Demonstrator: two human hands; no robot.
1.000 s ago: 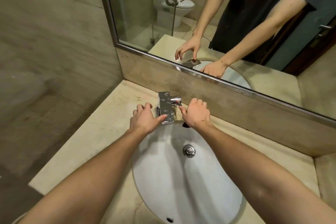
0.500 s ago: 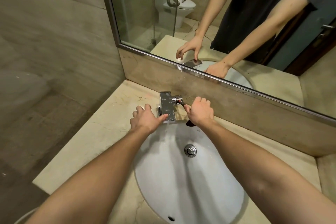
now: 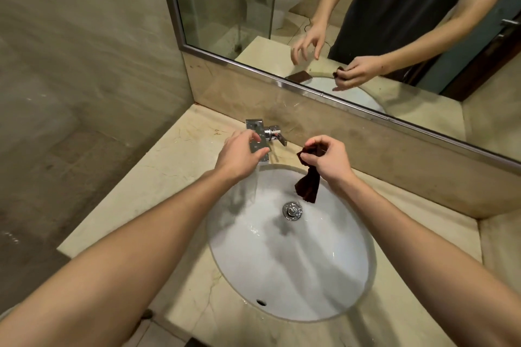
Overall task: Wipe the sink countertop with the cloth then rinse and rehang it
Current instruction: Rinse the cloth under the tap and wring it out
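Observation:
A small dark brown cloth [image 3: 308, 183] hangs over the back of the white oval sink basin [image 3: 324, 276], pinched at its top by my right hand [image 3: 329, 158]. My left hand [image 3: 239, 155] hovers with fingers apart just over the chrome square tap spout [image 3: 258, 139], holding nothing. The tap lever [image 3: 277, 134] juts out to the spout's right. Water streams from the spout into the basin and spreads toward the chrome drain plug [image 3: 292, 210]. The beige marble countertop [image 3: 169, 177] surrounds the basin.
A framed mirror [image 3: 366, 22] above the marble backsplash [image 3: 366, 155] reflects my arms, a toilet and a glass partition. A tiled wall [image 3: 84, 65] closes the left side. The countertop ends at a front edge near the bottom left.
My right hand left the tap lever and lifted the brown cloth above the basin. Water now runs from the spout. My left hand rose from beside the tap.

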